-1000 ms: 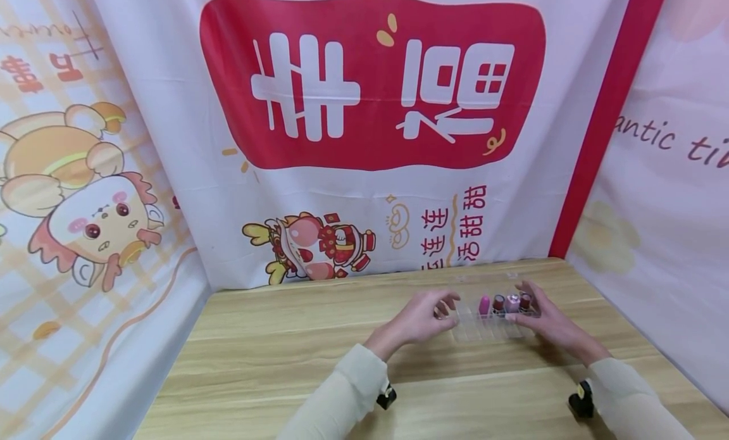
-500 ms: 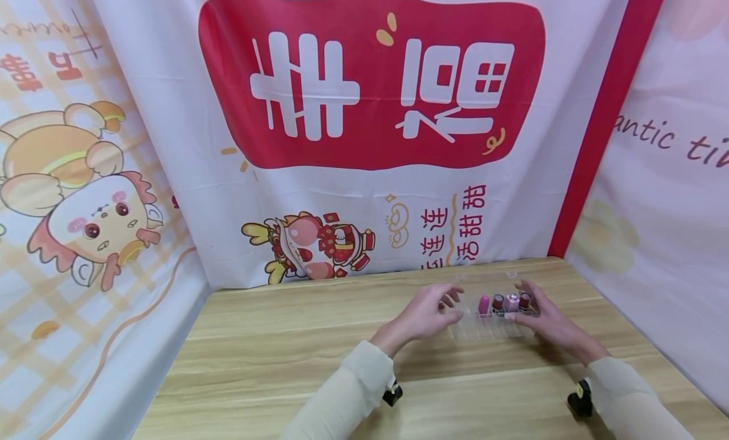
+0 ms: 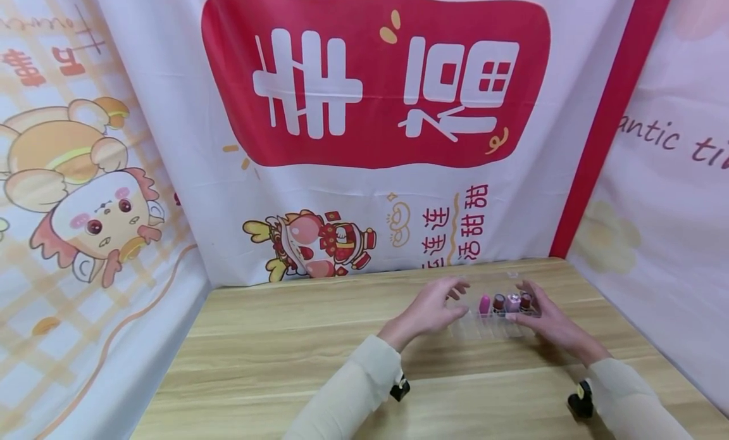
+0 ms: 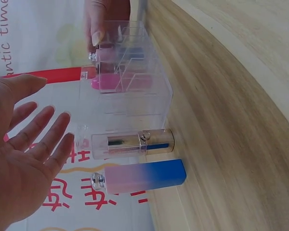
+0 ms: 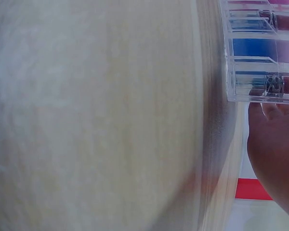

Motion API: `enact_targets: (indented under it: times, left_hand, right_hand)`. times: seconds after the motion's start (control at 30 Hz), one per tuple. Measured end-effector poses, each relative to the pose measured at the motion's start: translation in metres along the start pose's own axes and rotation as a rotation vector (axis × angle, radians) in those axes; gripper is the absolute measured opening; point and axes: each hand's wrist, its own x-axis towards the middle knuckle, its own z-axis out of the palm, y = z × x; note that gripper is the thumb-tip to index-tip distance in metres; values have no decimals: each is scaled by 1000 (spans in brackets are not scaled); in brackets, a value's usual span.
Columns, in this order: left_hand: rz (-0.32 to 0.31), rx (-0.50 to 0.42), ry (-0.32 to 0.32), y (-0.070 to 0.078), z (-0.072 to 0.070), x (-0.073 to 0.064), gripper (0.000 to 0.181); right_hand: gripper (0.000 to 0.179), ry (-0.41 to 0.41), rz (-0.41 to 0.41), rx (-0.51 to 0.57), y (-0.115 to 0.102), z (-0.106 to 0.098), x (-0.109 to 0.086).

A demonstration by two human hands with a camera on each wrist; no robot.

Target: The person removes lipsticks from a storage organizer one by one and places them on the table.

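Note:
A clear plastic lipstick organizer point(image 3: 484, 329) stands on the table. My right hand point(image 3: 552, 321) grips its right end, thumb toward the front. In its back slots stand a bright pink lipstick point(image 3: 485, 305), two dark-red-capped lipsticks, one at the middle point(image 3: 498, 302), and a light pink one point(image 3: 513, 302). My left hand point(image 3: 434, 306) hovers at the organizer's left with fingers loosely spread, holding nothing. The left wrist view shows a clear-capped gold lipstick point(image 4: 130, 143) and a pink-and-blue lipstick point(image 4: 144, 176) upright beside the organizer; my left hand hides them in the head view.
The wooden table point(image 3: 273, 351) extends left and toward me. Printed cloth hangs behind it point(image 3: 376, 79) and along both sides. A small black device point(image 3: 581, 402) is strapped under each sleeve cuff.
My left hand has shifted a little to the right, toward the organizer. The right hand and the organizer have stayed in place.

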Motion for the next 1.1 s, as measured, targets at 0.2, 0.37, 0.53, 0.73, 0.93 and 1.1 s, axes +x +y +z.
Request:
enact_targets:
  times: [0.2,0.37,0.53,0.73,0.93,1.1]
  left_hand:
    - [-4,24,7,3,2,3,46]
    - [-30,31,14,8,3,6,49]
    - [-28,52,18,9,4,10,50]
    - [-12,71,33,9,7,17,51]
    - [-28,85,46,9,10,21,54]
    - [-32,115,53,10,14,25,56]
  right_hand:
    - [103,-1,3,-2,0,1,-2]
    - [105,-3,11,-2,-1,1,-3]
    - [104,-5,2,15,0,0,-1]
    - [104,0,-6,9,2,0,1]
    - [104,8,-21,4,3,0,1]
    - [103,14,-51,15,2,0,0]
